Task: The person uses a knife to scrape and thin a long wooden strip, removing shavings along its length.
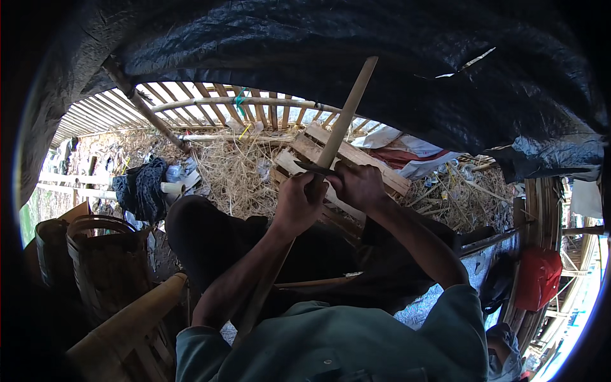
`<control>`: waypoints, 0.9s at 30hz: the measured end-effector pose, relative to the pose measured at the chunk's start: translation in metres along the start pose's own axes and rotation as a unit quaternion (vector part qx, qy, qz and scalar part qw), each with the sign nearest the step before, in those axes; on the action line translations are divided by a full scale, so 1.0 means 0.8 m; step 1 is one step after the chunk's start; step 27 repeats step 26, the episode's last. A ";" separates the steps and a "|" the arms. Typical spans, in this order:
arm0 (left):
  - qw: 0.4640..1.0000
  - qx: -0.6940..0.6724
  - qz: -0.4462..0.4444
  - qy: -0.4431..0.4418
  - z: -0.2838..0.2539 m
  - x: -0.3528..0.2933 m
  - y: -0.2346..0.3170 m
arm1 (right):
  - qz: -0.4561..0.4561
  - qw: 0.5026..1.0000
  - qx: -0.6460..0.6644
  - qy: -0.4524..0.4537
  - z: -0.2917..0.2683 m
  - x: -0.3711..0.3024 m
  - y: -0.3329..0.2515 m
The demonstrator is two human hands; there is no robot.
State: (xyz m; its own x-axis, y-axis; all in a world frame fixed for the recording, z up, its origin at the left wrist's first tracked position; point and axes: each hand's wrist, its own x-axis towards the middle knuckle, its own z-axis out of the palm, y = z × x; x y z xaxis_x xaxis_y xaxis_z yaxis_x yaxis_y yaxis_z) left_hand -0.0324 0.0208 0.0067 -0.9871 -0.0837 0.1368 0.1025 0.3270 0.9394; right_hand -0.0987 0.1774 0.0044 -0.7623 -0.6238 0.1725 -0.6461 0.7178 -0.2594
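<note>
A long, pale bamboo strip [347, 118] slants up and away from beside my body, its far end in front of the dark tarp. My left hand [296, 202] is closed around the strip at about its middle. Just to the right, my right hand [361, 186] grips a dark-bladed knife [310, 167]. The blade lies across the strip above my left fingers and points left. Its handle is mostly hidden in my right fingers. Both hands are close together over my lap, and the lower part of the strip runs under my left forearm.
Wooden slats [305, 148] lie beyond my hands among dry straw and shavings [238, 165]. Tall woven baskets [105, 254] and a thick bamboo pole [127, 315] are at left. Black tarp [254, 44] hangs overhead, before a slatted fence [184, 102]. A red bag [538, 278] is at right.
</note>
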 end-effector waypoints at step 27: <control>0.985 -0.090 -0.111 -0.096 -0.020 0.014 -0.002 | -0.045 0.999 -0.002 0.014 0.010 0.006 0.004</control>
